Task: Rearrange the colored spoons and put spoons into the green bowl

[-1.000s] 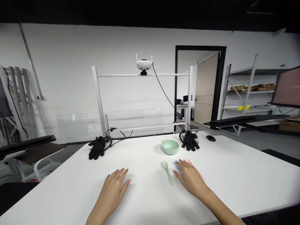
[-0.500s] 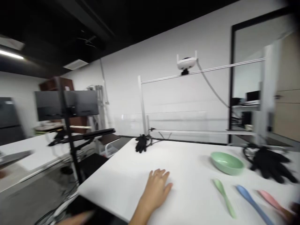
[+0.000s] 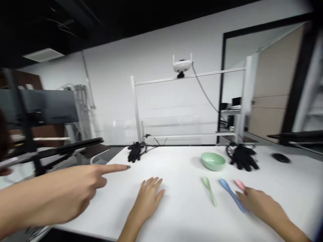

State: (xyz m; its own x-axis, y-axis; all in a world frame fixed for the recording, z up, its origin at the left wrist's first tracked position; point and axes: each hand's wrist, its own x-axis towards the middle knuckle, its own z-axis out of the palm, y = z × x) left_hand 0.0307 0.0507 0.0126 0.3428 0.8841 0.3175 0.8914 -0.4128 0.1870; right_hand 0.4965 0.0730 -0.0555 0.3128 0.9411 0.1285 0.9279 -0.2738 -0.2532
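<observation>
2 bare hands, a left hand (image 3: 147,198) and a right hand (image 3: 259,205), both slim and narrow across the back. Long, tapering fingers (image 3: 151,183) on the left one, nails too small to make out. Right one soft with motion blur, outline smeared, its fingers (image 3: 243,194) only roughly readable. Below them, a bare left forearm (image 3: 128,232) and a bare right forearm (image 3: 290,228), smooth and slender, narrowing toward the wrists, both cut off by the lower edge of the view.
</observation>
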